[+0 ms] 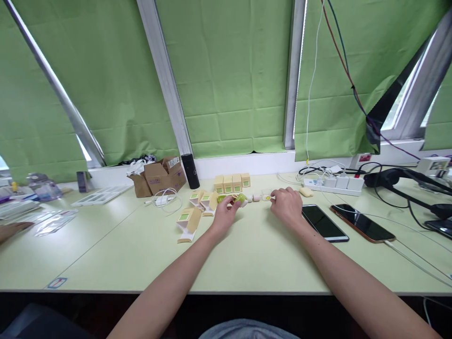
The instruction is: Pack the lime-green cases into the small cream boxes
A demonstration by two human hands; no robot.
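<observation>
My left hand point(226, 214) is closed around a small green bottle point(241, 198) with a whitish end pointing right. Just right of it, small pale pink-white pieces point(256, 197) lie on the table. My right hand point(288, 206) has its fingers pinched at the edge of a small clear container point(266, 196) with a yellow spot. Left of my left hand are opened cream cartons with green windows: one carton point(189, 224) lies nearest with its flap out, another carton point(209, 202) sits behind. Several closed cream boxes point(232, 183) stand in a row beyond my hands.
A tablet point(325, 223) and a phone point(362, 223) with a cable lie right of my right arm. Behind them are a power strip point(334, 184) and black headphones point(406, 183). A cardboard box point(164, 175) and black cylinder point(190, 171) stand back left. Another person's hand point(14, 229) shows far left.
</observation>
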